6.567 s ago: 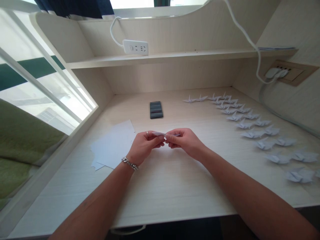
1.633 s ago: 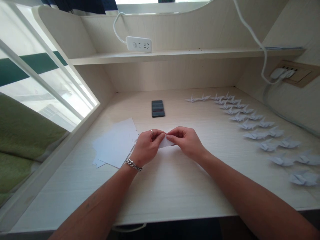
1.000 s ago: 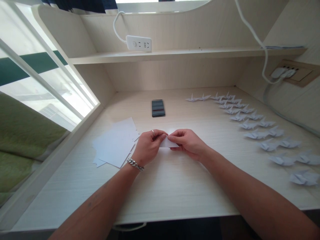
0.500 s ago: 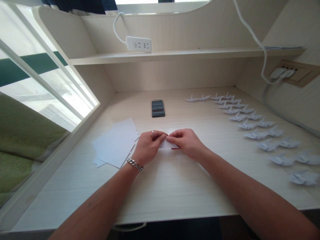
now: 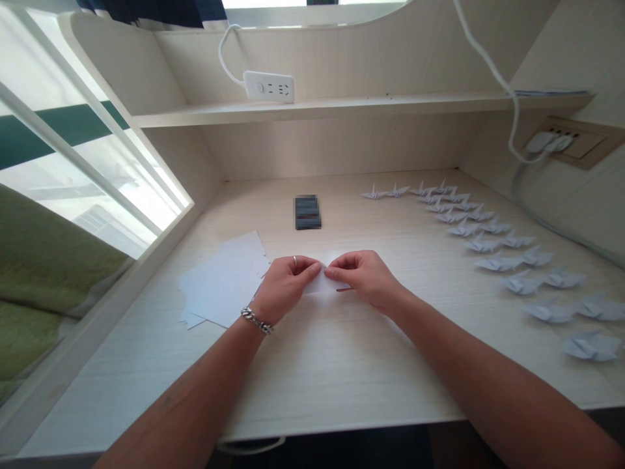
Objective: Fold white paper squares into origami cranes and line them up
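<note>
- Left hand (image 5: 286, 288): grip closed, pinching the left end of a folded white paper (image 5: 319, 284), which sits mid-frame over the worktop (image 5: 342, 371).
- Right hand (image 5: 365, 280): grip closed on the paper's right end, fingertips almost meeting the left hand's.
- Loose white sheets (image 5: 219, 280): just left of the left hand.
- Paper cranes (image 5: 493, 254): rows curving down the right side.
- Blurred phone (image 5: 307, 213): upper middle, beyond the hands.

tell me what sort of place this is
Probably a dorm room or small bedroom study nook: a built-in pale wood desk with a shelf above it, a power strip on that shelf, and a window alongside.
</note>
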`<action>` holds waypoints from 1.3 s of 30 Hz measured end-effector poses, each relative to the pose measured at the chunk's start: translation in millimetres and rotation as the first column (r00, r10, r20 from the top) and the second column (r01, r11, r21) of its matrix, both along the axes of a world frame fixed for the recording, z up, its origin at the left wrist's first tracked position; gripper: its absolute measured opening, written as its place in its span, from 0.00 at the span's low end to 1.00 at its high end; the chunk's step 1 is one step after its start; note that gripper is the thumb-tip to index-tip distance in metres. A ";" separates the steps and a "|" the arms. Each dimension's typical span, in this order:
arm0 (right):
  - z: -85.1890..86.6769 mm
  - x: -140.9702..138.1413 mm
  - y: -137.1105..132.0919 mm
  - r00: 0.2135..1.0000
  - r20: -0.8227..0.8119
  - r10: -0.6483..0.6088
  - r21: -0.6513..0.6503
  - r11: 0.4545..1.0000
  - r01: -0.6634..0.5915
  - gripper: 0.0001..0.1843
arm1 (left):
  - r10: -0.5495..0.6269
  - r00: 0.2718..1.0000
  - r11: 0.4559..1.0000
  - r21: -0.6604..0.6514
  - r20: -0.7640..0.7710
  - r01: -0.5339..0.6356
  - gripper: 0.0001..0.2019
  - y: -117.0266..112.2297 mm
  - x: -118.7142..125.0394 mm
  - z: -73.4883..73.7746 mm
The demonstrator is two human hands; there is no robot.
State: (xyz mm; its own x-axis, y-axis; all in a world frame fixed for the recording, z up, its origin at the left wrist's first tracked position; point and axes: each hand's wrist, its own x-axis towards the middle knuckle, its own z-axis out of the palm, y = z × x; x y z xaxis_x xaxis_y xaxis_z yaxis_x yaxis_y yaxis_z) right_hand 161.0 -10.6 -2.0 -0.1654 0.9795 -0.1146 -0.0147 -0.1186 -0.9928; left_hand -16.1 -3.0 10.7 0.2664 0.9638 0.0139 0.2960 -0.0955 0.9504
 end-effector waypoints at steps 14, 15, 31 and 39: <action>-2.2 3.0 0.3 0.986 0.167 0.029 0.118 0.992 -0.049 0.13 | 0.022 0.994 0.994 0.106 -0.104 -0.011 0.12 -2.3 4.6 2.8; -2.5 3.0 0.3 0.986 0.162 0.032 0.113 0.992 -0.050 0.13 | 0.024 0.993 0.993 0.113 -0.113 -0.011 0.12 -2.7 5.1 2.9; 1.1 -3.0 -0.6 0.996 0.054 0.069 -0.003 0.998 -0.069 0.13 | 0.137 0.990 0.985 0.115 -0.040 -0.132 0.12 -4.8 10.2 0.3; 5.9 7.8 0.7 0.987 0.089 0.131 -0.019 0.991 -0.130 0.10 | 0.278 0.960 0.953 0.115 0.027 -0.280 0.13 5.6 -4.8 2.0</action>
